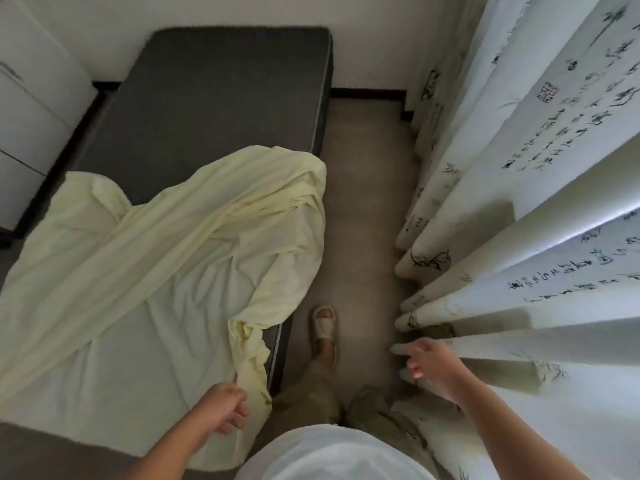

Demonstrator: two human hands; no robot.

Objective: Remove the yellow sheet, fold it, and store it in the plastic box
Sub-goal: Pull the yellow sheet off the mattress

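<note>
Sheet of pale yellow fabric (138,289) lies rumpled over near half of dark grey mattress (207,98); far half bare. Bunched corner hangs at bed's right edge. Left hand (225,408) at that corner, fingers curled against cloth; gripping or not, cannot tell. Right hand (433,368) out over grey floor (363,202), fingers loosely spread, holding nothing, close to white curtain with black calligraphy (519,168). Beige slipper (323,325) beside bed.

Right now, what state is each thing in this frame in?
yellow sheet: pulled off the far end, bunched over the mattress's near half.
mattress: far half bare.
left hand: curled at the sheet's edge; grip unclear.
right hand: open, holding nothing.
curtain: hanging in folds.
</note>
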